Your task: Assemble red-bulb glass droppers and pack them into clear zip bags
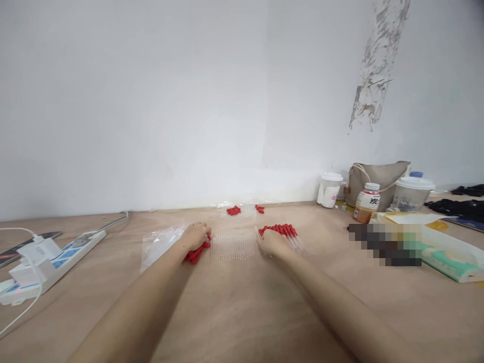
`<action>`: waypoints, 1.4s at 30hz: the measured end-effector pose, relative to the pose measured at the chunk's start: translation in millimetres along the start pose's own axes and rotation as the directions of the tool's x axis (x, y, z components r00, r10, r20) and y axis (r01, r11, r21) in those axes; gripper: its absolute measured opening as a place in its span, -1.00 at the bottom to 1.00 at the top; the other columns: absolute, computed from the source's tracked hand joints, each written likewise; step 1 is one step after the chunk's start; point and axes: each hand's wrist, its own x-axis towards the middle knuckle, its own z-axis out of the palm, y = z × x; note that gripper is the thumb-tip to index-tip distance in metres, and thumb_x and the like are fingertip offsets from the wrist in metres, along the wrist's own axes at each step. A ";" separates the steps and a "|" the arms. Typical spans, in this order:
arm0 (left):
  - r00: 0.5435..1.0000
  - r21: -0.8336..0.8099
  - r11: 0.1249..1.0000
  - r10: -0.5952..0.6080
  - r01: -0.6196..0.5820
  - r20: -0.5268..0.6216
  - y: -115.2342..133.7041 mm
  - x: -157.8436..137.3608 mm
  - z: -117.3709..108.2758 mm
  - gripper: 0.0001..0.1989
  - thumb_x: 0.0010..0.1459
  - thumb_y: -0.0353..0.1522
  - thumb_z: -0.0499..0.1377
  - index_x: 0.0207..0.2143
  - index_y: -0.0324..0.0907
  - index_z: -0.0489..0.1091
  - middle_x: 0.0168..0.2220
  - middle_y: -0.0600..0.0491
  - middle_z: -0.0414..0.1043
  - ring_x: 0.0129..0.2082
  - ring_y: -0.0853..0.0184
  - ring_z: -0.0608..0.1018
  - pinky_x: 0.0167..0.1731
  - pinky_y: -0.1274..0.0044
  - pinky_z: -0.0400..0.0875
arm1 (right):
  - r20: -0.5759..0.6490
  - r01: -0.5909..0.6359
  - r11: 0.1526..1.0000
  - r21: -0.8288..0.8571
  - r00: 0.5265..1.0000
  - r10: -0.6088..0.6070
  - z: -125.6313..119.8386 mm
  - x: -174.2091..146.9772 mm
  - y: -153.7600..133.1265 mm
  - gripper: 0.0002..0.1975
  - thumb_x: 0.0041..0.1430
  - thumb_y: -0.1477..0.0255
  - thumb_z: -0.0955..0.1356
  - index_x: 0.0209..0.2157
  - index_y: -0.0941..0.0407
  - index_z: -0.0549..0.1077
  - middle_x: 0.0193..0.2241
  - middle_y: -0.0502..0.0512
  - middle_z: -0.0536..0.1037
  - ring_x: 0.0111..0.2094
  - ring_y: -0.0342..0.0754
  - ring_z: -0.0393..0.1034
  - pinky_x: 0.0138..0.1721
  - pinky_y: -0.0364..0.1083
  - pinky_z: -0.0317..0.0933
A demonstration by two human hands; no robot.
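Note:
My left hand (196,237) is curled over a small heap of red rubber caps (194,256), its fingertips closed on a red cap that is mostly hidden. Between my hands, a row of thin clear tubes (232,247) lies side by side on the table. My right hand (273,243) has thumb and fingers pinched at the row's right end, on what looks like a clear tube. Beside and partly behind that hand lie several clear tubes with red caps (288,230) on their far ends, like droppers.
A clear bag (161,244) lies left of the red heap. More red caps (233,210) and tubes in clear wrap sit near the wall. At left is a power strip (71,254); at right stand a paper cup (330,190), a bottle (366,203) and a green-and-white box (449,257).

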 end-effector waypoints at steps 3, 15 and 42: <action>0.995 -0.087 0.996 -0.002 -0.007 -0.102 5.6 -7.9 -8.5 -0.93 0.08 -0.43 0.06 -0.41 -0.16 0.33 -0.34 0.02 0.37 -0.23 0.23 0.42 -0.24 0.46 0.27 | -0.050 0.090 0.995 0.050 0.995 -0.087 -6.0 -19.3 14.8 -0.77 0.12 0.40 0.13 -0.37 0.19 0.34 -0.36 0.22 0.46 -0.35 -0.05 0.34 -0.40 -0.14 0.07; 0.968 -0.708 0.687 -0.028 -0.164 -0.251 92.9 -107.5 18.6 -0.88 0.13 -0.40 -0.02 -0.32 -0.16 0.30 -0.32 0.01 0.35 -0.28 0.30 0.42 -0.28 0.50 0.31 | -0.267 0.644 0.704 0.299 0.765 -0.587 5.9 -82.0 47.3 -0.75 0.17 0.48 0.11 -0.21 0.10 0.34 -0.31 0.09 0.43 -0.26 -0.09 0.28 -0.22 -0.10 0.13; 0.983 -0.723 0.672 0.039 -0.158 -0.179 111.6 -100.5 30.0 -0.79 0.17 -0.34 0.00 -0.35 -0.18 0.40 -0.40 0.05 0.36 -0.38 0.36 0.40 -0.37 0.58 0.26 | -0.289 0.696 0.678 0.236 0.717 -0.635 28.8 -93.1 28.3 -0.85 0.13 0.47 0.20 -0.40 0.09 0.39 -0.51 -0.06 0.45 -0.48 -0.19 0.23 -0.26 -0.09 -0.10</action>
